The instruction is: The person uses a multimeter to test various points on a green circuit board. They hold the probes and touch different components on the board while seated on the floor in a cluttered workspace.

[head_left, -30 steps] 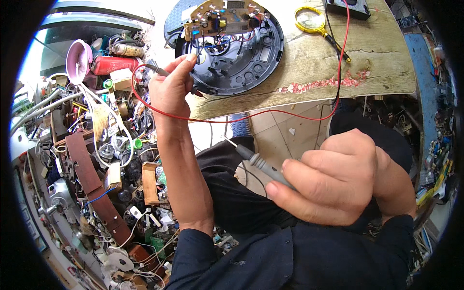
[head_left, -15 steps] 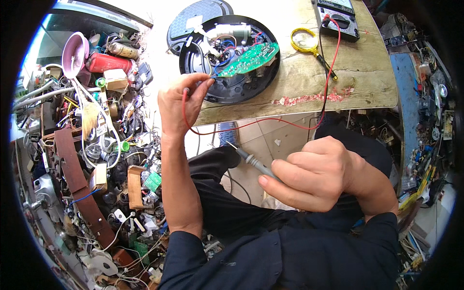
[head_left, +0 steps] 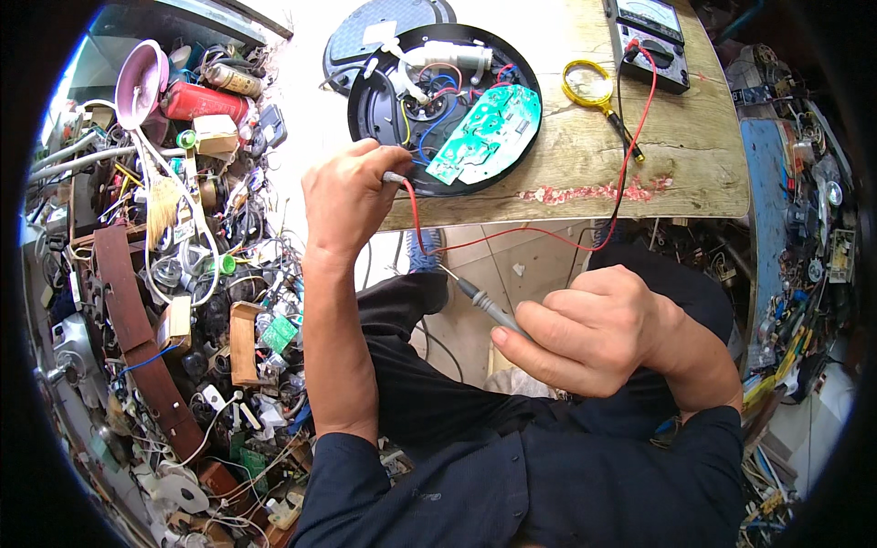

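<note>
My left hand (head_left: 354, 196) is closed at the near left rim of a round black appliance housing (head_left: 365, 114). It holds a test probe (head_left: 394, 177) whose grey end with a red lead shows; its tip is hidden. In the housing, a green circuit board (head_left: 489, 135) lies tilted, solder side up, beside a white cylindrical part (head_left: 457, 58) and several coloured wires. Above my lap, my right hand (head_left: 594, 333) is closed around a second grey test probe (head_left: 486, 303), its bare metal tip pointing up and left, apart from the board.
An analog multimeter (head_left: 650, 55) with red and black leads stands at the table's far right. A yellow magnifying glass (head_left: 587, 84) lies near it. Behind the housing rests a dark round cover (head_left: 361, 38). Piled parts, a red cylinder (head_left: 206, 102) and a pink basin (head_left: 139, 87) crowd the left.
The circuit board has dropped from a raised tilt to lie flatter in the housing. My left hand has turned, bringing its probe's grey end to the right. My right hand has barely moved.
</note>
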Tool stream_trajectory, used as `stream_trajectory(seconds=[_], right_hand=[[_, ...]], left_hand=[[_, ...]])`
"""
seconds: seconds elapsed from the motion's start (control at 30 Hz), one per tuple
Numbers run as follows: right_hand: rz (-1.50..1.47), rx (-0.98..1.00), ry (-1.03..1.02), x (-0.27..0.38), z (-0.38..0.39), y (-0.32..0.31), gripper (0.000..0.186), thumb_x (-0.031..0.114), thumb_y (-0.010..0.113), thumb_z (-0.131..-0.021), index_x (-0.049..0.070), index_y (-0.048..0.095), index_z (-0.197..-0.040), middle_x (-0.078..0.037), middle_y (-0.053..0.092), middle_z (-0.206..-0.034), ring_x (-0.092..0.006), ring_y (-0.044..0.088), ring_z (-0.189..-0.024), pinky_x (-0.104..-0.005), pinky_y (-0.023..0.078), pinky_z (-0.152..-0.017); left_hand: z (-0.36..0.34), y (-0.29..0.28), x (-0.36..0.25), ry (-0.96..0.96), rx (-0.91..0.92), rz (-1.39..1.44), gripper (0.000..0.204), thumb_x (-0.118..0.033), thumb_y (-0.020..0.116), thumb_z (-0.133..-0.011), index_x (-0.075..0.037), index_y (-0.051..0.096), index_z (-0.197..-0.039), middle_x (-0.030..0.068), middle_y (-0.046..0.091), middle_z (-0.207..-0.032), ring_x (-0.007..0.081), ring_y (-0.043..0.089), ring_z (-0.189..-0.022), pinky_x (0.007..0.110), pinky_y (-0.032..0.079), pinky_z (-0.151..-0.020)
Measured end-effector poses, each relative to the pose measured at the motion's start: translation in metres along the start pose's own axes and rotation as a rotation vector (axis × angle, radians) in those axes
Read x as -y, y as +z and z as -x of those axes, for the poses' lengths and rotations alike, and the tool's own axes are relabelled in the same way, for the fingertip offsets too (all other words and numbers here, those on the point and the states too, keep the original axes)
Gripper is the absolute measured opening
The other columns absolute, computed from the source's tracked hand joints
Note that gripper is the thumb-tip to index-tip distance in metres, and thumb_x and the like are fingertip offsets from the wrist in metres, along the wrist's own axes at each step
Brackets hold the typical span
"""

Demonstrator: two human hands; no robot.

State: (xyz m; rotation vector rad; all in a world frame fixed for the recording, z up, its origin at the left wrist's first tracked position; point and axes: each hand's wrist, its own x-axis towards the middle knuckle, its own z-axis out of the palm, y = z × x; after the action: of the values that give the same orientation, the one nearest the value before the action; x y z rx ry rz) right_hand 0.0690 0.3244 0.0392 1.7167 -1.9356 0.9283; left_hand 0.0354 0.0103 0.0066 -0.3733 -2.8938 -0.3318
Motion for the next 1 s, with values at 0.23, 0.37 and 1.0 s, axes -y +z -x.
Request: stream_trajectory(seconds=[0.23, 0.37, 1.0], right_hand=[[0.007, 0.006, 0.001, -0.002, 0.000, -0.001, 0.032, 0.021, 0.077, -0.080, 0.003, 0.079, -0.107, -0.003, 0.068, -0.092, -0.0071, 0.054, -0.061, -0.0242, 0.035, -0.048], [0.005, 0.013, 0.010, -0.002, 0.000, 0.000, 0.034, 0.020, 0.077, -0.079, 0.003, 0.079, -0.108, -0.003, 0.068, -0.091, -0.0072, 0.054, -0.061, -0.0243, 0.035, -0.048], [-0.029, 0.017, 0.024, -0.012, 0.001, 0.002, 0.035, 0.014, 0.076, -0.076, 0.001, 0.078, -0.109, -0.001, 0.066, -0.088, -0.0086, 0.053, -0.059, -0.0256, 0.036, -0.048]], left_hand=[[0.004, 0.008, -0.015, -0.052, -0.010, 0.075, 0.010, -0.024, 0.087, -0.089, -0.016, 0.084, -0.095, 0.0042, 0.075, -0.083, 0.0273, 0.073, -0.070, 0.040, 0.053, -0.061], [0.004, 0.015, -0.035, -0.072, -0.092, -0.002, 0.009, -0.022, 0.086, -0.089, -0.018, 0.082, -0.095, 0.0031, 0.073, -0.080, 0.0275, 0.072, -0.069, 0.041, 0.052, -0.060], [0.002, 0.004, -0.031, -0.225, -0.031, 0.189, 0.009, -0.018, 0.085, -0.089, -0.013, 0.083, -0.097, 0.0082, 0.079, -0.089, 0.0271, 0.075, -0.074, 0.037, 0.057, -0.067]])
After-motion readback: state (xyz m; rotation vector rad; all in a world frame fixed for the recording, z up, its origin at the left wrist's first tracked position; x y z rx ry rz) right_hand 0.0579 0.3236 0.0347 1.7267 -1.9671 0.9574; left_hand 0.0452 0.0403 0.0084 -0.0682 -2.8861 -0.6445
